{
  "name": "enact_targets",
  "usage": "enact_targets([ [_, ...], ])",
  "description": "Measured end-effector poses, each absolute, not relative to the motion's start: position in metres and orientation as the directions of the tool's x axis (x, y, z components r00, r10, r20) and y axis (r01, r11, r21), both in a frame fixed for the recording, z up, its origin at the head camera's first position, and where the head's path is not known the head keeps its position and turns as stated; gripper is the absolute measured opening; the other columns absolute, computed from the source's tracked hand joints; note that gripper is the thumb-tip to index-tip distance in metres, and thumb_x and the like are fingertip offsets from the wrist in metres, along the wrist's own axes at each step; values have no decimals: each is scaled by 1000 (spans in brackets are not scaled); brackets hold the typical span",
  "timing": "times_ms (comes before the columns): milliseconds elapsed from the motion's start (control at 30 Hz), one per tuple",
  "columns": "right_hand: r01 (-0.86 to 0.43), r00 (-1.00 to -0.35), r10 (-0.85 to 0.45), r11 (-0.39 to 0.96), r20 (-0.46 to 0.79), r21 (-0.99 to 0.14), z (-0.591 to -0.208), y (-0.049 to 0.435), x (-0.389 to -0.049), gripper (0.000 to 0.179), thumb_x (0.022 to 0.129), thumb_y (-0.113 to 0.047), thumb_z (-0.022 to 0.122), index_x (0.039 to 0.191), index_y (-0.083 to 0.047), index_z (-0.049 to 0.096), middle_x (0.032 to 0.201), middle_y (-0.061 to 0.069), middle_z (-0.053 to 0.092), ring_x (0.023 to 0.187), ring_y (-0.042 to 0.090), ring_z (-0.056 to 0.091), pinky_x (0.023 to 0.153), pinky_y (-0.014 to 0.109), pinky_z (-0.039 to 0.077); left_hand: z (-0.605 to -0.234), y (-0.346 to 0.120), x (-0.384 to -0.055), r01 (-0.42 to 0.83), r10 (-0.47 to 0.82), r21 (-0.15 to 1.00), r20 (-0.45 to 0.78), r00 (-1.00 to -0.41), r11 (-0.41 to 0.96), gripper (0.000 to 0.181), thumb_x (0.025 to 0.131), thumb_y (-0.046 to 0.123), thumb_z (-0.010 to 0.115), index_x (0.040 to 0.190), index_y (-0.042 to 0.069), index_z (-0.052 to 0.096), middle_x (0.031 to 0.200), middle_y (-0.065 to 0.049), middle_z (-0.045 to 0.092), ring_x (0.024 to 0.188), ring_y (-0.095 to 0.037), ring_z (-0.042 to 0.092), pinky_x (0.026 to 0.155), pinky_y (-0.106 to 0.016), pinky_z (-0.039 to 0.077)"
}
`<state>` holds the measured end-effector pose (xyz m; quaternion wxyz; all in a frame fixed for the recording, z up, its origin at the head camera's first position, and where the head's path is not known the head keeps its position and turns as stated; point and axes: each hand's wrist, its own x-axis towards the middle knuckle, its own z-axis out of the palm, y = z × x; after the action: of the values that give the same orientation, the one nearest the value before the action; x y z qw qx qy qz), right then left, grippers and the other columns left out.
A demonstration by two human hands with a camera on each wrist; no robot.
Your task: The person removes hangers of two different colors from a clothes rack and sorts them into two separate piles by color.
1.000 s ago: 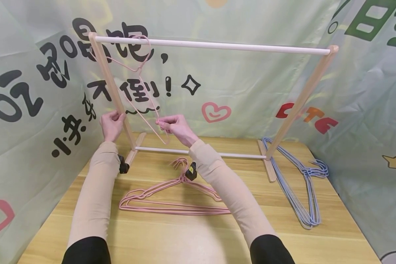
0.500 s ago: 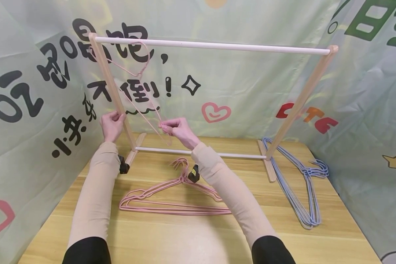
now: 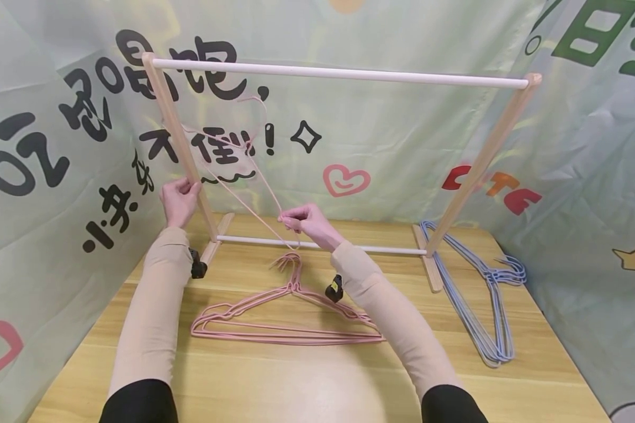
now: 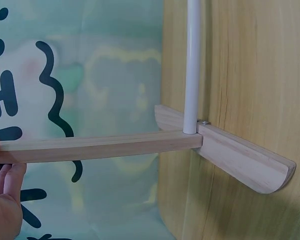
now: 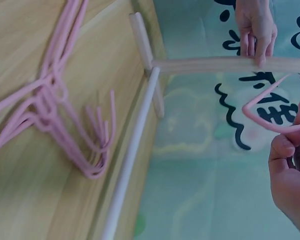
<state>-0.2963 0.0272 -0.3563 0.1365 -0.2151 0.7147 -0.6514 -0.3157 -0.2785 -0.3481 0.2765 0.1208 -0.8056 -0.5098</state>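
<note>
My left hand [image 3: 179, 202] grips the left wooden post [image 3: 176, 126] of a small clothes rack, thumb and fingers on either side of it. My right hand [image 3: 312, 225] pinches a thin pink clothes hanger [image 5: 280, 129] near one lower corner. The hanger slants up and left from that hand, its hook below the white top rail [image 3: 344, 73] and apart from it. Its far end passes behind the left post in the head view. On the table below lies a bunch of several pink hangers [image 3: 295, 288], hooks pointing toward the rack.
Several blue hangers [image 3: 494, 275] lie at the right, partly by the rack's right foot [image 3: 433, 276]. A white lower bar [image 3: 267, 240] joins the rack's feet close above the wooden table [image 3: 275, 382]. A printed cloth backdrop [image 3: 391, 141] stands close behind and at both sides.
My right hand has moved down and right with the pink hanger, whose hook has come from the top rail to below it. My left hand has stayed on the post.
</note>
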Motion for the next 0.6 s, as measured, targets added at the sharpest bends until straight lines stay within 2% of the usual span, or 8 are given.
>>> enact_targets([
  [267, -141, -884, -462, 122, 70, -982, -369, 56, -293, 27, 96, -1, 62, 119, 14, 66, 89, -5, 76, 73, 4, 60, 67, 18, 48, -347, -279, -315, 88, -475, 890, 320, -819, 448, 33, 97, 12, 63, 127, 0, 67, 123, -23, 69, 116, -35, 68, 102, -40, 55],
  [500, -158, -859, -507, 123, 75, -980, -382, 85, -291, 27, 98, 1, 58, 118, 19, 63, 76, -9, 70, 67, 4, 57, 65, 18, 47, -348, -279, -315, 92, -468, 890, 319, -824, 446, 33, 97, 11, 63, 128, 0, 66, 123, -22, 69, 117, -34, 68, 102, -38, 55],
  [600, -149, -850, -525, 145, 52, -978, -388, 99, -290, 29, 98, 1, 58, 121, 19, 62, 77, -9, 71, 69, 3, 59, 65, 19, 47, -348, -279, -315, 97, -467, 893, 319, -825, 439, 33, 97, 10, 63, 128, -1, 66, 124, -23, 68, 117, -35, 68, 102, -37, 55],
])
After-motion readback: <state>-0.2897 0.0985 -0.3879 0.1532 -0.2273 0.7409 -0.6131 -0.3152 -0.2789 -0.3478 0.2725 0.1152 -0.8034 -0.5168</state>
